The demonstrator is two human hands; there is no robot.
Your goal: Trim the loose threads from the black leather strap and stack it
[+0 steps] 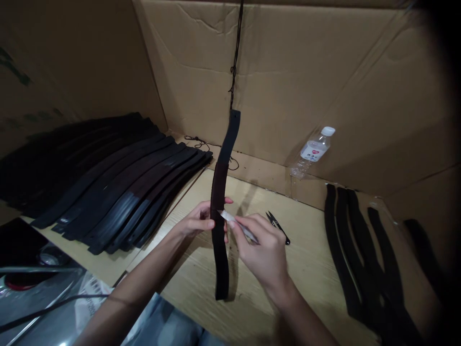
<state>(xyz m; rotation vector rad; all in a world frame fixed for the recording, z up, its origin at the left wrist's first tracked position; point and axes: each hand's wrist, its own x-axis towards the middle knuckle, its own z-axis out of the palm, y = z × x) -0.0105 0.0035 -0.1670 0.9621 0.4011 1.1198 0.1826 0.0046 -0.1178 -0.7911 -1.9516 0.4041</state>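
Note:
A long, curved black strip stands upright in the middle of the view, with a brownish, stitched-looking section at mid-length. My left hand is closed around it a little below the middle, the thumb on its front. In my right hand is a slim, pale pen-like tool with a white end, pinched between thumb and fingers. Its white end touches the strip's right edge beside my left fingers, and its exact kind is unclear. Black thread snips lie on the table just beyond my right hand.
A large stack of black strips lies at left, and several more strips are at right. A plastic bottle stands by the cardboard wall. Dark cord hangs down the wall. Plastic bags are at lower left.

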